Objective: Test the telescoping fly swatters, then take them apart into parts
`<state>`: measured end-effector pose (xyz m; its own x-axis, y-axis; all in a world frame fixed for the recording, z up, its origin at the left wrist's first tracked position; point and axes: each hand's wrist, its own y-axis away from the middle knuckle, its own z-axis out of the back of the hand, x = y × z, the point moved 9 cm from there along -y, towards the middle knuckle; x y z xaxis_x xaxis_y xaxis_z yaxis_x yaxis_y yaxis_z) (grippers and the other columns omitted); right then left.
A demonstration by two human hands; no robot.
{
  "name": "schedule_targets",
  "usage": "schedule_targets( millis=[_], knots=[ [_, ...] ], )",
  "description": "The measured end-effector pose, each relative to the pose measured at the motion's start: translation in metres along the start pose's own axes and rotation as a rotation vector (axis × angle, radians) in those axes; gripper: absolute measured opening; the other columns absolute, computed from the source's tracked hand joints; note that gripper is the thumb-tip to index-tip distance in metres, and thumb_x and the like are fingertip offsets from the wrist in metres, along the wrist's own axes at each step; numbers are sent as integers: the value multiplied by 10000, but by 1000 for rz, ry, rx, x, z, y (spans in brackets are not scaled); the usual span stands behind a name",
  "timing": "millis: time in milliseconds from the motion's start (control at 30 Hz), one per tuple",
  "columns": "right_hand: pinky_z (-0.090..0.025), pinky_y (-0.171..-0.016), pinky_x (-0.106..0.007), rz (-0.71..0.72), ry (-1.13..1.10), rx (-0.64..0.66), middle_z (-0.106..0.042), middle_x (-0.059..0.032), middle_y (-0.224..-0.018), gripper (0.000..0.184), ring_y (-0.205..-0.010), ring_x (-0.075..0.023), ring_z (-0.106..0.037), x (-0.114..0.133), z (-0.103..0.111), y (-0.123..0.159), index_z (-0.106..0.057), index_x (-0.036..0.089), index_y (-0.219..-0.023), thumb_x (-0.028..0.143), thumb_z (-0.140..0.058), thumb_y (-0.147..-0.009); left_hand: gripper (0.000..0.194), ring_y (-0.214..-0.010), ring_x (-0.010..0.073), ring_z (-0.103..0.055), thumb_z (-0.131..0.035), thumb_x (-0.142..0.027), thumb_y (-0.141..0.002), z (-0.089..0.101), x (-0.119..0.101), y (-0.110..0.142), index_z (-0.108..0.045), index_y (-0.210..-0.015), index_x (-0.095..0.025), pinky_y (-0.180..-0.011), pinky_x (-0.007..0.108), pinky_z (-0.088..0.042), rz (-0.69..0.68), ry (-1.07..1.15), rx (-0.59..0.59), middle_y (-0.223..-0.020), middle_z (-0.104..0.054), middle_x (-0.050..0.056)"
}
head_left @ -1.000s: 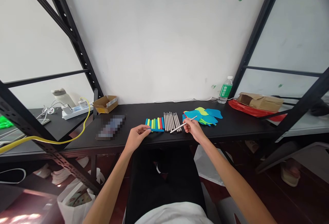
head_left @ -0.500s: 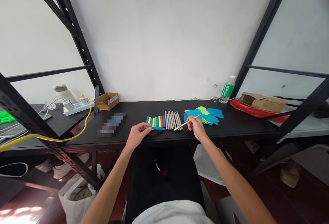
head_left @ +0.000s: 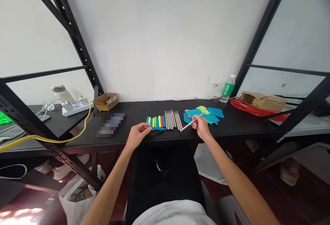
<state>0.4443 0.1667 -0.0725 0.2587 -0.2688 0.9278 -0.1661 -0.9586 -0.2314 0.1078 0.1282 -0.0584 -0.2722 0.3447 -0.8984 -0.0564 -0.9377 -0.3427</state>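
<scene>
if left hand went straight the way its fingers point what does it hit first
The left hand would likely meet the blue bar lying along the coloured sticks first; depth hides whether its fingertips already touch.

Right hand [head_left: 201,127] pinching a slim silver metal rod [head_left: 192,123] over blue-and-green cut-out shapes [head_left: 203,115]; left hand [head_left: 138,136] sits open at a row of bright coloured sticks [head_left: 156,122], foam perhaps, just beside a line of grey rods [head_left: 172,120] on the black table [head_left: 239,125].
</scene>
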Motion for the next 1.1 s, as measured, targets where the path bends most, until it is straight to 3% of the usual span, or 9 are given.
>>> schedule_targets(
  millis=[200, 400, 667, 1000, 1100],
  knots=[
    [-272, -438, -269, 46, 117, 44, -383, 41, -427, 251, -422, -107, -323, 2, -5, 2, -554, 214, -604, 359, -614, -799, 350, -715, 191, -649, -746, -482, -777, 0, -2, 1, -747, -945, -175, -645, 273, -493, -5, -4, -9, -789, -711, 55],
    [-296, -445, -268, 51, 89, 26, -440, 22, -487, 234, -456, -116, -379, 1, -4, 1, -589, 206, -643, 375, -627, -800, 351, -725, 196, -650, -742, -481, -781, 0, 0, 0, -744, -953, -174, -651, 277, -494, -10, -4, -1, -796, -709, 61],
    [-229, -392, -281, 88, 34, -188, -268, 67, -431, 233, -401, -103, -258, -2, 22, -2, -464, 238, -572, 286, -590, -763, 336, -721, 194, -646, -748, -468, -779, 0, 1, 0, -747, -948, -178, -650, 274, -487, -12, 10, -3, -790, -708, 55],
    [-325, -423, -269, 118, 126, -162, -392, 37, -448, 296, -418, -115, -374, 0, 16, -1, -556, 219, -630, 419, -619, -839, 322, -712, 179, -635, -751, -450, -780, 1, 1, -1, -744, -952, -178, -648, 270, -488, 5, 15, -5, -781, -704, 49],
    [-326, -428, -259, 110, 94, -81, -422, 31, -460, 336, -429, -111, -391, 5, 7, 2, -575, 210, -638, 472, -645, -835, 317, -690, 172, -627, -756, -449, -773, 3, -1, -1, -743, -935, -177, -647, 275, -496, 19, 36, -19, -755, -699, 41]
  ],
)
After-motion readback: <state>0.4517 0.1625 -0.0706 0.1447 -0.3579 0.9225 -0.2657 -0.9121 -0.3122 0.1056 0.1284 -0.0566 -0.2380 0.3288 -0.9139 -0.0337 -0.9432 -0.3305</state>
